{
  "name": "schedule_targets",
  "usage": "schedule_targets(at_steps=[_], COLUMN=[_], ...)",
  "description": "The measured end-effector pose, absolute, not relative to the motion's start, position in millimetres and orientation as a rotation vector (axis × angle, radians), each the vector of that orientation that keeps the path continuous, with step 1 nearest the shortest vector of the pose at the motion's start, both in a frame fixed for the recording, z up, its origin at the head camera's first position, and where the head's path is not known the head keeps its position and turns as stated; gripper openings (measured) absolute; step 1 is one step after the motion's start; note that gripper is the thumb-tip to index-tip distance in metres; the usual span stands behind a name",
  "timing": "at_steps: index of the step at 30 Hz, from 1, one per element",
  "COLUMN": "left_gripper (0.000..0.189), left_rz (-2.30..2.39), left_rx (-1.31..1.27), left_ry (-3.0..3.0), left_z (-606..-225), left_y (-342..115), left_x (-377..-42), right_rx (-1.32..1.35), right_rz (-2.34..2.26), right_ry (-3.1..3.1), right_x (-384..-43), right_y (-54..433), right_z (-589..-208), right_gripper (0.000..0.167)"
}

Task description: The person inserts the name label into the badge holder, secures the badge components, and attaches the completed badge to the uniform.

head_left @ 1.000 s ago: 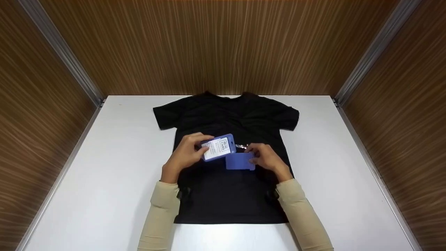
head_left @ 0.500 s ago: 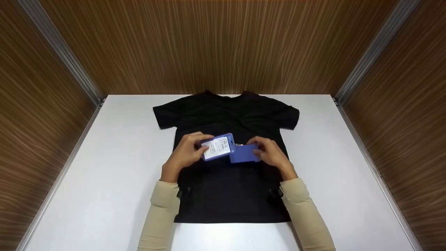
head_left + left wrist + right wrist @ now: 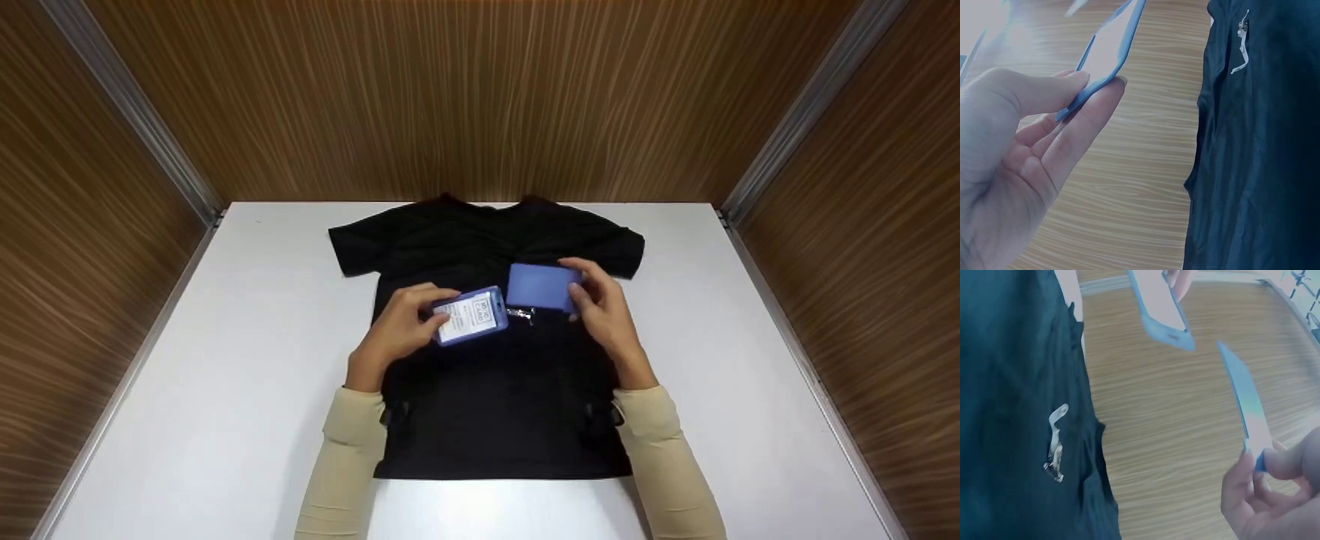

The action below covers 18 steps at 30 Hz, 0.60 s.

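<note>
My left hand pinches a blue ID badge holder between thumb and fingers. Its white printed card faces up, and the slotted end points right. Higher and to the right, my right hand pinches the right end of a flat, plain blue badge cover. Holder and cover are apart in the right wrist view, both raised above the shirt. A metal clip with a clear strap lies on the black T-shirt, just below the cover in the head view.
The T-shirt is spread on a white table, its collar at the far edge and some creases across the chest. Wood-grain panels with metal corner rails enclose the back and both sides.
My right hand has lifted the blue cover up and to the right, away from the holder, uncovering the clip. My left hand and the badge holder have stayed in place.
</note>
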<state>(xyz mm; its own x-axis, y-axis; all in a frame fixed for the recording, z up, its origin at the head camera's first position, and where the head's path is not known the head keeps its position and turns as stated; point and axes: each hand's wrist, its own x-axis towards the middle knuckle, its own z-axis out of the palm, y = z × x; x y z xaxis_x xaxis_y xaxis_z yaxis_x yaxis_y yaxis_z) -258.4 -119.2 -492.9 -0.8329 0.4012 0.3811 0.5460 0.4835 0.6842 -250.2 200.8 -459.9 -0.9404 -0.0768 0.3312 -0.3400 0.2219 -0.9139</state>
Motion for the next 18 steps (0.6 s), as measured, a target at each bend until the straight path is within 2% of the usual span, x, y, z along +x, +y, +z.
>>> schedule_targets(at_steps=[9, 18], left_gripper=[0.034, 0.034], left_rz=[-1.271, -1.273], left_rx=[-0.852, -0.855], left_ry=[-2.543, -2.559], left_z=[-493, -490], left_y=[-117, -118], left_x=[-256, -255], right_rx=[0.63, 0.642], right_rz=[1.586, 1.483], right_ry=[-2.399, -2.463], right_x=[-261, -262], right_y=[194, 195], right_z=[-487, -491], right_gripper=[0.035, 0.038])
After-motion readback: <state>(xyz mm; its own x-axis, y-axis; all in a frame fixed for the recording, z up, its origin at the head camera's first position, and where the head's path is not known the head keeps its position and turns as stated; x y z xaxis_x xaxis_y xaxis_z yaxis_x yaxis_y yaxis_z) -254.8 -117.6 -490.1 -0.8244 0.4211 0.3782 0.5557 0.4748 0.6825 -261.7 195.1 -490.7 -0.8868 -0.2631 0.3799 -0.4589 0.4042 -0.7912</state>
